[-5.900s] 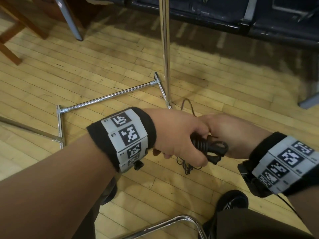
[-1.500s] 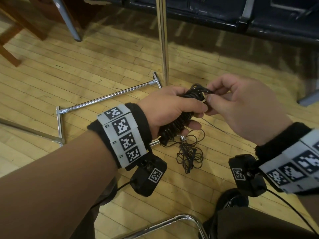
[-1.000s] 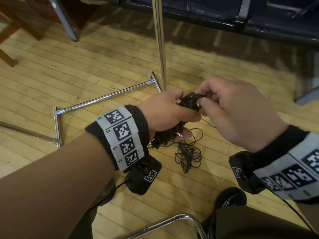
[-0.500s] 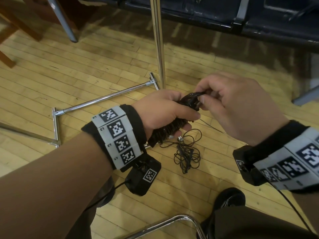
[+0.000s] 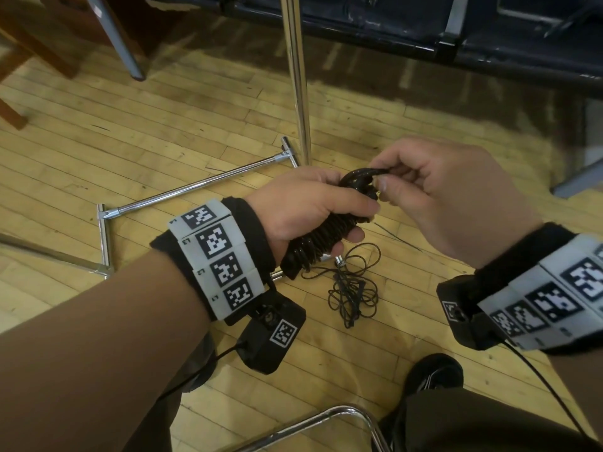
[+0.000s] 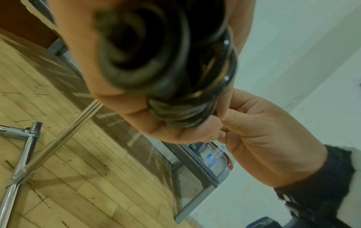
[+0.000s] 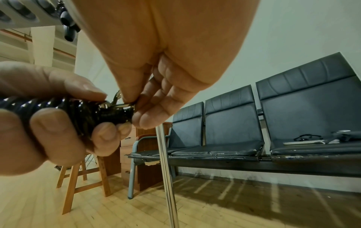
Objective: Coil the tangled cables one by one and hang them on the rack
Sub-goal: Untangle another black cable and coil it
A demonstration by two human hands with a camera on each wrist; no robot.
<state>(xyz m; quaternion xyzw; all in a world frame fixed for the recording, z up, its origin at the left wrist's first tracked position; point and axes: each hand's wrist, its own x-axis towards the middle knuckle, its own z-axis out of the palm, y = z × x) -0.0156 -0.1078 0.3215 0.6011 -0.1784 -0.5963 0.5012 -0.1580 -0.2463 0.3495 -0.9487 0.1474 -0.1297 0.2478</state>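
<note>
My left hand (image 5: 313,210) grips a thick black coiled cable (image 5: 313,246), wound into a tight bundle that sticks out below my fist. My right hand (image 5: 424,190) pinches the end loop of that cable (image 5: 362,173) between thumb and forefinger at the top of the bundle. The right wrist view shows the glossy coiled cable (image 7: 82,112) in my left fingers (image 7: 52,121) and my right fingertips (image 7: 134,98) on its end. A thin black cable (image 5: 352,288) lies tangled on the wooden floor below my hands. The chrome rack pole (image 5: 297,79) rises just behind them.
The rack's chrome base bars (image 5: 195,187) lie on the floor to the left. A row of dark padded seats (image 7: 273,123) stands behind, with wooden furniture (image 7: 78,182) at the far left. A chrome chair frame (image 5: 326,419) and my shoe (image 5: 430,373) are near me.
My left hand keeps its grip on the coiled bundle while my right fingers work the cable end at the top; both hands have shifted only slightly. Earlier the hands were lower, clasped together.
</note>
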